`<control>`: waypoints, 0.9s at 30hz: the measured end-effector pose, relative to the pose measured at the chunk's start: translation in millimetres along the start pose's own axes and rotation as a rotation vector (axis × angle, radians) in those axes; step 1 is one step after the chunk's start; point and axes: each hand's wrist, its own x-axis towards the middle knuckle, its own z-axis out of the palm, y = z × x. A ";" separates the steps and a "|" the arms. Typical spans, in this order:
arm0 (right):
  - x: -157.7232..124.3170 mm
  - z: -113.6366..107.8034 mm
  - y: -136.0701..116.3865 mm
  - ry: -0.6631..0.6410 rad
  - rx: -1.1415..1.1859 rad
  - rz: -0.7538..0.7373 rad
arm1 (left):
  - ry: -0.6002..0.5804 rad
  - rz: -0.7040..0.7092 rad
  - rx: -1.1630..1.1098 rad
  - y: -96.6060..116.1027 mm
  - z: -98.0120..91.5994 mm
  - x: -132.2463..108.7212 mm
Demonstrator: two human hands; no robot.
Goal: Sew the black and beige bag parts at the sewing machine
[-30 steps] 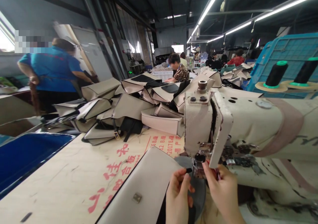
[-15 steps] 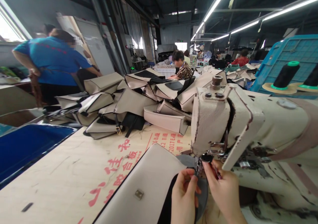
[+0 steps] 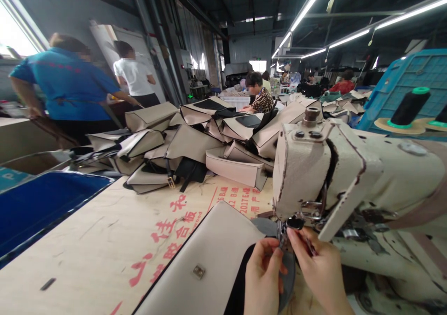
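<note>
At the needle area (image 3: 281,233) of a worn, cream-coloured sewing machine (image 3: 302,166), both my hands are close together with their fingers pinched. My left hand (image 3: 263,275) is just left of the presser foot, thumb against forefinger; whatever lies between the tips is too small to make out. My right hand (image 3: 319,263) reaches in from the right, its fingertips right beside the needle. A thin dark reddish thing shows among its curled fingers, its kind unclear. Beside my left hand lies a beige bag piece (image 3: 209,254) with black edging and a small metal clasp (image 3: 199,271).
Beige bags (image 3: 192,142) with black straps are heaped behind the plywood table (image 3: 91,231). Black thread cones (image 3: 409,107) and a blue crate (image 3: 401,82) stand right, a blue bin (image 3: 52,208) left. Co-workers in blue (image 3: 66,82) and white (image 3: 136,75) stand back left.
The whole view has shifted slightly, so things sit further right. A person in white, mostly hidden before, now shows at the left. My hands keep their pinch by the needle.
</note>
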 end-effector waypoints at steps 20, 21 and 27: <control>-9.7 -4.3 -3.0 -0.115 0.218 0.066 | -0.029 -0.041 -0.050 18.4 6.3 1.4; -10.9 -4.7 -2.2 -0.117 0.222 0.096 | -0.003 -0.052 -0.047 18.6 7.8 2.8; -11.8 -4.5 9.2 -0.100 0.099 0.100 | 0.025 -0.046 -0.087 16.0 13.6 9.0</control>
